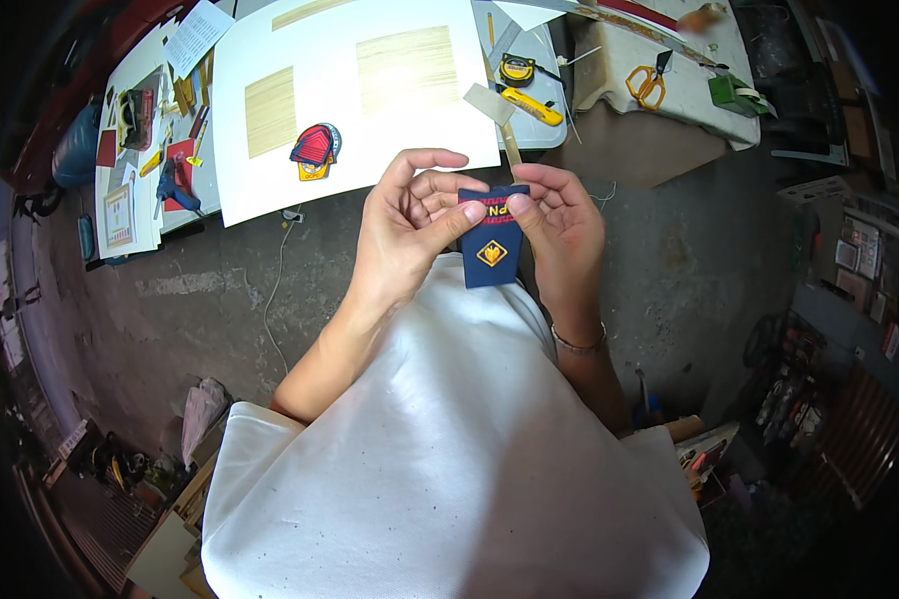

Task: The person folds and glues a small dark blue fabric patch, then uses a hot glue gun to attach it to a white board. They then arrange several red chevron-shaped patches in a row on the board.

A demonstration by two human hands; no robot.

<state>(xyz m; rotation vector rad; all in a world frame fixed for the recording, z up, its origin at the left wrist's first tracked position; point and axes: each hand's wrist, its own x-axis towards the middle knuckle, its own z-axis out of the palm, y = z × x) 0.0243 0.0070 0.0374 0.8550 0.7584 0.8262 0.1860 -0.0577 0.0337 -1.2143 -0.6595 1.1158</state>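
A navy fabric shoulder epaulette (490, 268), wider at its top and narrower lower down, hangs in front of my chest. It carries a red patterned band, yellow lettering and a yellow diamond emblem. My left hand (402, 212) pinches its upper left corner, thumb on the front face. On the upper right, my right hand (569, 228) grips it the same way, with a bracelet at that wrist. Fingers behind the cloth are partly hidden. Beyond my left hand, a small pile of embroidered patches (314, 150), red, navy and yellow, lies on a white board (322, 50).
Pale wood-grain rectangles (407, 72) lie on the board. To its right are a tape measure (517, 69), a yellow cutter knife (532, 107), orange-handled scissors (648, 86) and a green tape dispenser (735, 96). A blue glue gun (177, 188) sits at left. A white cable (274, 285) crosses the floor.
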